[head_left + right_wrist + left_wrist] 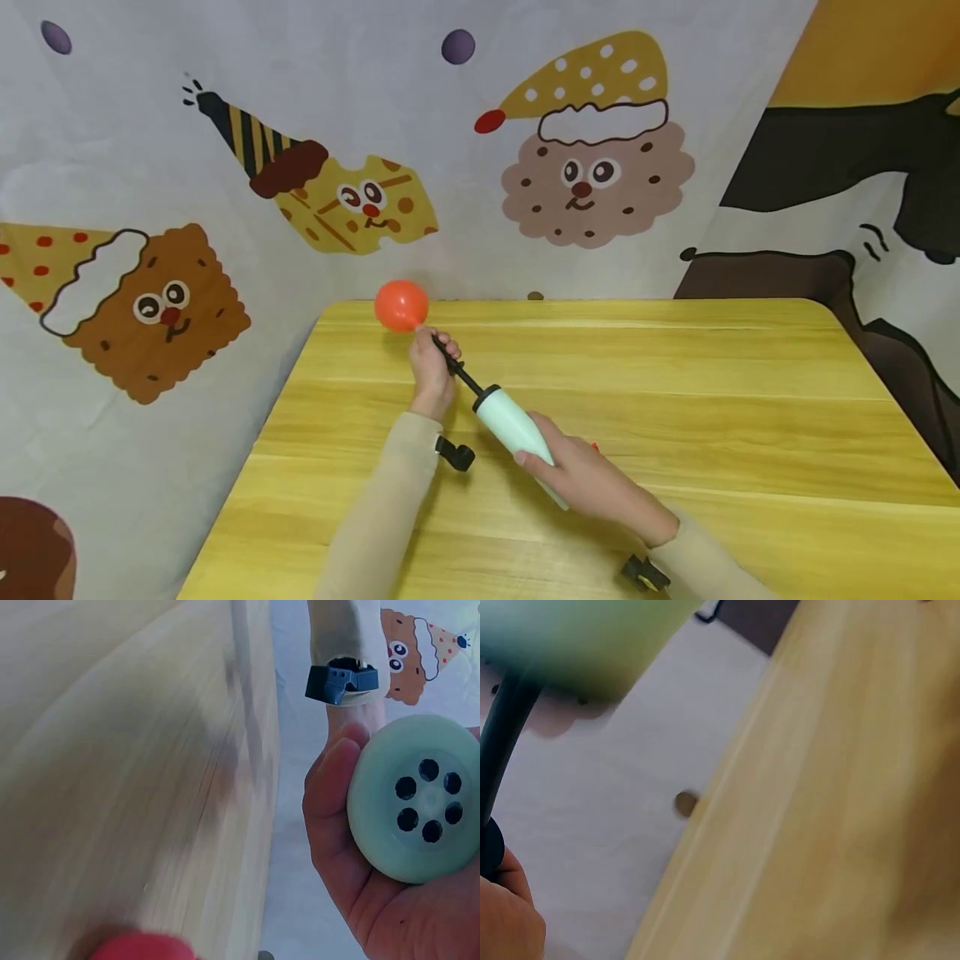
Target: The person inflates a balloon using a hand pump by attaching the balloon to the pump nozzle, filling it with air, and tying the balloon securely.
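A small, round, partly inflated red balloon [402, 305] sits above the table's far left edge. My left hand [432, 371] grips the balloon's neck together with the black nozzle end of a hand balloon pump. A thin black shaft [468, 379] runs from that hand to the pump's mint-green body [516, 425]. My right hand [581, 471] wraps round this body, thumb on the near side. The right wrist view shows the pump's round end [431, 799] with several dark holes. The left wrist view shows only part of the left hand [510, 919] by the black shaft.
Under the hands lies a yellow wood-grain table [735, 375]. A red thing [142, 946] lies on it, mostly hidden behind my right hand in the head view. A cloth [300, 50] printed with cartoon biscuits hangs behind the table.
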Tool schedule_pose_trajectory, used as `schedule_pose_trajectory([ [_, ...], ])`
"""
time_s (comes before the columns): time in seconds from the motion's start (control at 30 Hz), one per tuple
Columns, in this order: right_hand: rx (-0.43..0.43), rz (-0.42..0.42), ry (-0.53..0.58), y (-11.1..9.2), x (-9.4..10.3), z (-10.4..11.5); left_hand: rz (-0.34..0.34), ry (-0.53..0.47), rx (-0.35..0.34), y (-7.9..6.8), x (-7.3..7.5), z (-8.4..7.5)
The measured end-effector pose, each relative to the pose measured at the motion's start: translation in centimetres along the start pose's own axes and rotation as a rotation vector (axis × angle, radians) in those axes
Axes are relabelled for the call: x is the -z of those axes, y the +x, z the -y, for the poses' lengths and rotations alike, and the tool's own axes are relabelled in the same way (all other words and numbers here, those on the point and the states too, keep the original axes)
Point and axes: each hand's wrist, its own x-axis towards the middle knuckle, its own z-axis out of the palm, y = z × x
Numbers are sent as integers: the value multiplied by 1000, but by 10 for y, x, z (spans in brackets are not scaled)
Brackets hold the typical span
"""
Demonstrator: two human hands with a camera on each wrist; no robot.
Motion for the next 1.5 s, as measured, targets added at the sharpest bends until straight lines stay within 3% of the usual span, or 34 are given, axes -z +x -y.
schedule_pose_trajectory([
  [0.13, 0, 24, -20, -18, 6, -1, -48, -52, -55, 10, 7, -14],
  [0.33, 25, 39, -12, -24, 8, -4, -25, -49, -30, 6, 6, -13],
  [0.53, 30, 18, -20, -13, 2, -3, -24, -44, -38, -3, -2, -4],
  [0.7, 34, 8, 12, 3, 0, -1, 23, -2, -17, -14, -9, 2],
  [0.9, 44, 0, 53, 23, -2, -1, 103, 62, 51, -24, -9, 15],
  [1.03, 32, 4, 78, 29, -4, -1, 90, 58, 56, -25, -7, 18],
  [1.2, 16, -7, 89, 24, -7, -2, 62, 50, 46, -17, -5, 13],
  [1.5, 14, 37, 12, -19, 6, -8, -55, -64, -32, 17, 9, -24],
])
